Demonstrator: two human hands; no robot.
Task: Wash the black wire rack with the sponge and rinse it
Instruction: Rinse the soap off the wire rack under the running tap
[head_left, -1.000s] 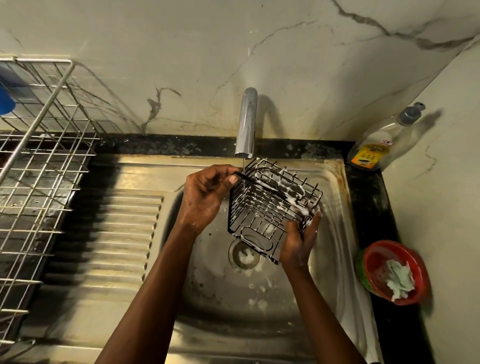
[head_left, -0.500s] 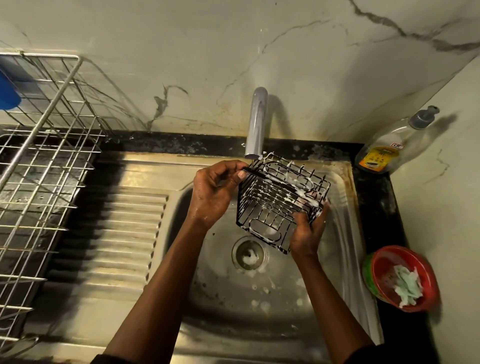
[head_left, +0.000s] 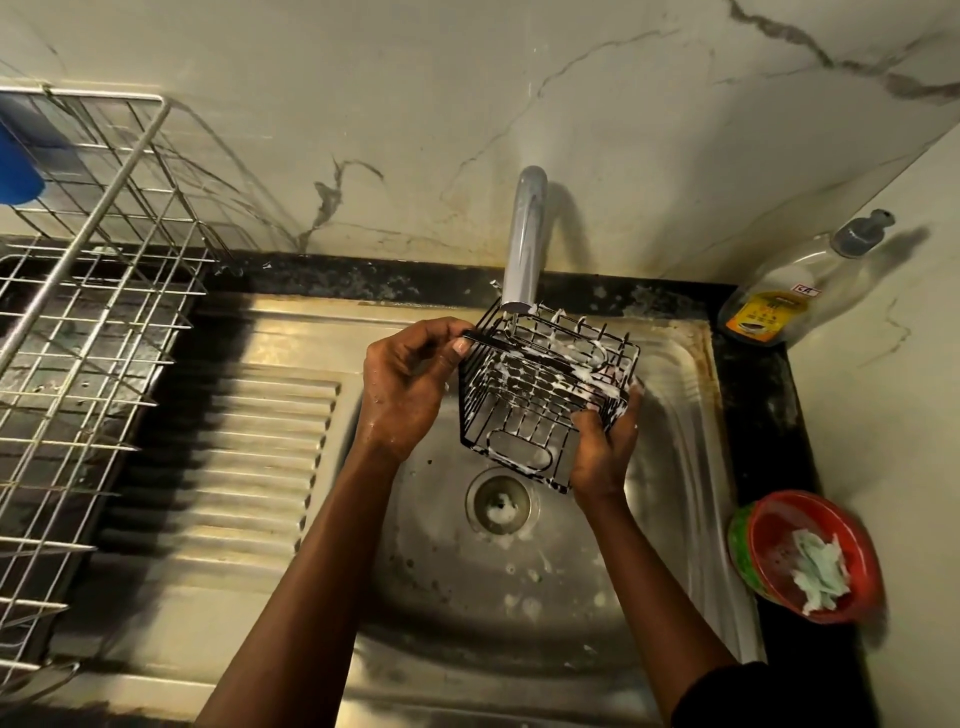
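Observation:
The black wire rack (head_left: 524, 395), streaked with white foam, is held tilted over the steel sink (head_left: 675, 467), its upper edge right under the tap spout (head_left: 523, 244). My left hand (head_left: 405, 384) pinches the rack's top left edge between thumb and fingers. My right hand (head_left: 605, 447) grips its lower right corner from below. A thin stream of water falls from the spout onto the rack. No sponge shows in either hand.
A metal dish-drying rack (head_left: 88, 312) stands on the left over the ribbed drainboard (head_left: 234, 467). A soap bottle (head_left: 789, 291) leans in the back right corner. A red bowl (head_left: 815, 556) with a pale cloth sits on the right counter. The drain (head_left: 500, 501) lies below the rack.
Both hands have lifted the rack slightly up and back, bringing its top edge directly under the spout. The grips are unchanged.

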